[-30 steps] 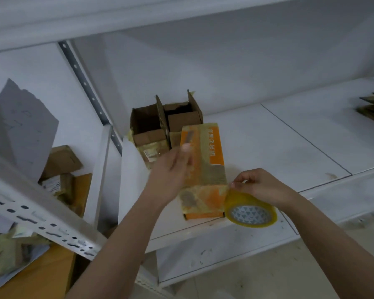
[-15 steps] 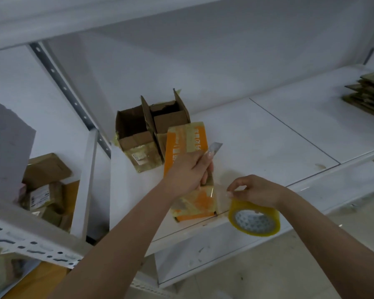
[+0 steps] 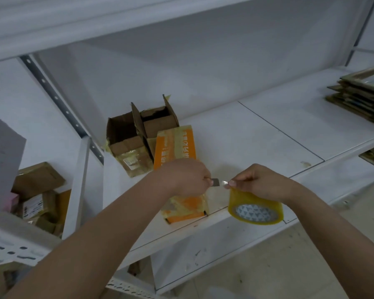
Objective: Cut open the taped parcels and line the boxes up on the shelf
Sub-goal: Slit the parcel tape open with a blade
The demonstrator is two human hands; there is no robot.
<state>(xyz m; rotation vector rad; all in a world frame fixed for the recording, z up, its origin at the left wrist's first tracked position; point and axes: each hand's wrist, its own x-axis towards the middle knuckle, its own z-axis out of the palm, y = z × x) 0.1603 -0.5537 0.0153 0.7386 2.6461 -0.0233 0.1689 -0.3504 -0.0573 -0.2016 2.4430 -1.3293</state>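
So the orange parcel (image 3: 175,147) is lying flat on the white shelf (image 3: 257,137), near the front edge, wrapped in yellowish tape. Everything else goes off that parcel. The left hand (image 3: 185,176) sits right over its near half, fingers curled tight around a small blade (image 3: 216,181) that pokes out to the right. Just right of the parcel, the right hand (image 3: 261,183) is pinching the loose end of the tape between thumb and fingertips, and the yellow tape roll (image 3: 255,207) hangs below that hand, past the shelf's front edge. The blade tip is right up against the pinched tape end, can't tell if it's actually touching.

Behind the parcel, toward the back wall, 2 brown cardboard boxes (image 3: 138,134) stand side by side with their flaps open, touching the parcel's far end or very close to it. Way off to the right of the parcel there's a stack of flattened cardboard (image 3: 361,96) on the same shelf. To the left, beyond the shelf upright, a few more brown parcels (image 3: 39,190) sit piled up.
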